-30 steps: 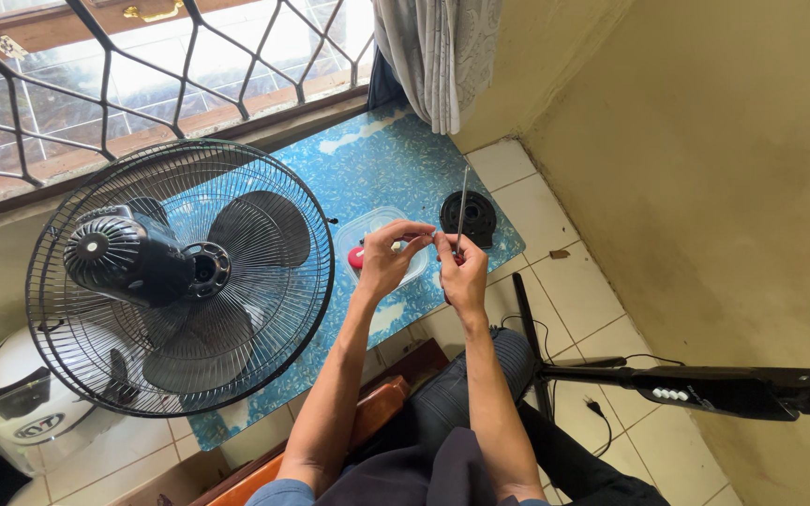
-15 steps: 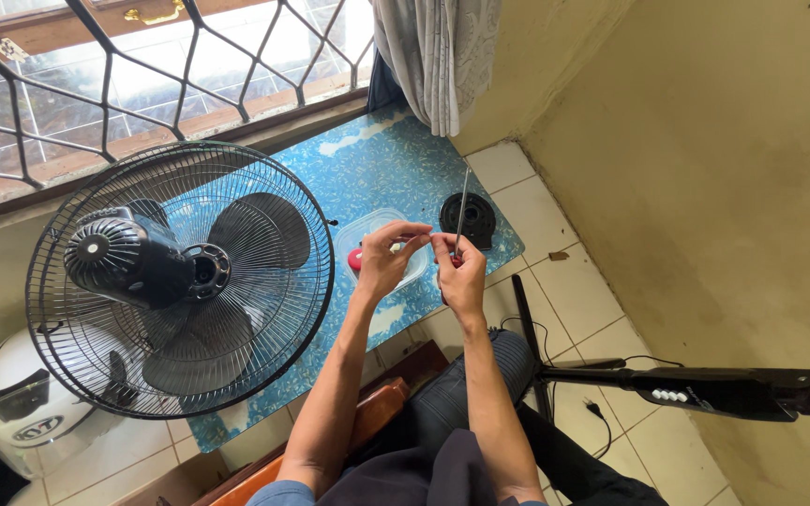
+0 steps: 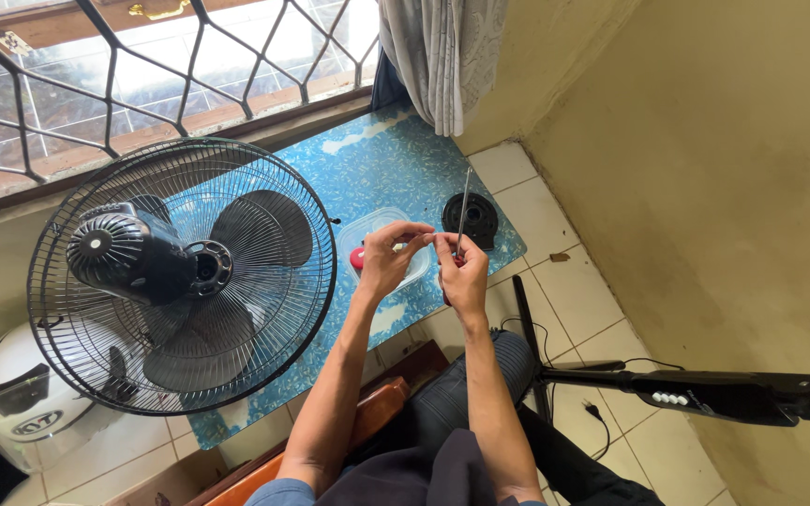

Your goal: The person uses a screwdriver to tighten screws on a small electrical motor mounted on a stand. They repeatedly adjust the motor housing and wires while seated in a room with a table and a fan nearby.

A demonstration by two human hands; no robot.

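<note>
A large black fan head (image 3: 180, 276) with its wire cage fills the left half of the frame, lying on a blue patterned mat (image 3: 382, 159) spread over the tiled floor below the barred window. At lower right the fan's black stand pole (image 3: 705, 389) with white buttons stretches across the tiles, its cord trailing beside it. A white helmet (image 3: 16, 403) sits at the lower left edge. Near the centre a clear plastic container (image 3: 367, 234) rests on the mat, with a round black fan part (image 3: 472, 218) just right of it. The right hand (image 3: 464, 276) is closed around a screwdriver (image 3: 462, 214) held upright, shaft pointing up. The left hand (image 3: 386, 262) pinches something too small to tell, its fingertips meeting the right hand's.
</note>
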